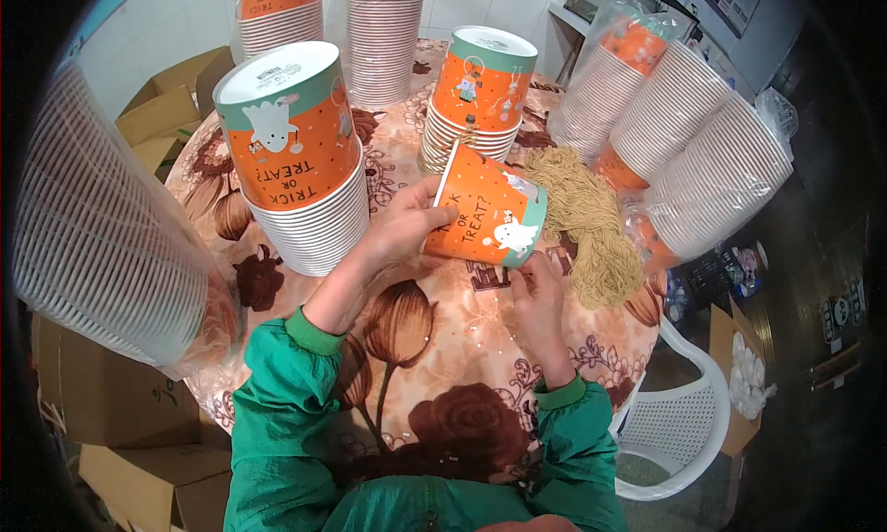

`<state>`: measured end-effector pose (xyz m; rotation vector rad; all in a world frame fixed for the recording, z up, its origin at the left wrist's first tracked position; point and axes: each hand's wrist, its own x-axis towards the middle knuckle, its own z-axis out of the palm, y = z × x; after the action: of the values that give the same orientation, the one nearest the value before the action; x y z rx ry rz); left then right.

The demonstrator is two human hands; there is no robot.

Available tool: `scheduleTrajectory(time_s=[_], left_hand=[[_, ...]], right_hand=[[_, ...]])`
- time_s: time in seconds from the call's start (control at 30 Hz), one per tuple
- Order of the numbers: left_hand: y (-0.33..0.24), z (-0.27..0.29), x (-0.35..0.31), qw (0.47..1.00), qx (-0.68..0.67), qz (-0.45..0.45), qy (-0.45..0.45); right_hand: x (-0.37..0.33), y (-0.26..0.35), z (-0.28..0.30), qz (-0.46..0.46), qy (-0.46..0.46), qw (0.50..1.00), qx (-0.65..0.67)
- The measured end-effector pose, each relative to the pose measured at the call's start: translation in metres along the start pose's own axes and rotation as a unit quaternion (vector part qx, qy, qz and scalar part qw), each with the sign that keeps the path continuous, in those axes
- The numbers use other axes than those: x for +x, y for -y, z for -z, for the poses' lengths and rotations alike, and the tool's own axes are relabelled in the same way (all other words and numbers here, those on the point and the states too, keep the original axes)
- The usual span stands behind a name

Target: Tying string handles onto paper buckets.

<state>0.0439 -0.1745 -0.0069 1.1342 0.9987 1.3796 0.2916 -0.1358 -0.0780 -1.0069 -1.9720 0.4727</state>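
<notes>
My left hand [413, 223] is closed on an orange paper bucket [490, 213] with a green band and a white ghost print. The bucket lies tilted on its side in the air above the table, its white rim toward the upper left and its base toward the right. Close by the base's lower edge, my right hand [540, 301] has its fingers pinched together; what they hold, if anything, is too small to make out. A bit of tan cord shows near the rim. Right of the bucket lies a loose tan hank of cord [591, 227].
Upside-down bucket stacks [286, 153] [485, 79] stand beyond my hands on the flowered tablecloth [471, 421]. Wrapped stacks [711, 162] lean at the right; another wrapped stack [111, 227] is at the left. Cardboard boxes [120, 393] and a white plastic chair [679, 421] flank the table.
</notes>
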Motion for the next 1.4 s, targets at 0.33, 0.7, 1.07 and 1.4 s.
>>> scheduleTrajectory(time_s=[0.33,0.7,1.07,1.4], left_hand=[[0.03,0.007,0.012,0.996,-0.038,0.002,0.082],[0.015,-0.002,0.001,0.996,-0.023,0.064,0.05],[0.014,-0.005,0.003,0.998,-0.034,0.012,0.049],[0.002,-0.004,0.001,0.996,-0.069,-0.051,-0.005]], right_hand=[[0.01,0.019,0.011,-0.189,-0.043,0.837,0.512],[0.006,0.009,0.007,-0.162,-0.046,0.901,0.4],[0.004,0.006,0.002,-0.108,-0.06,0.944,0.305],[0.002,0.012,0.002,-0.07,-0.054,0.962,0.259]])
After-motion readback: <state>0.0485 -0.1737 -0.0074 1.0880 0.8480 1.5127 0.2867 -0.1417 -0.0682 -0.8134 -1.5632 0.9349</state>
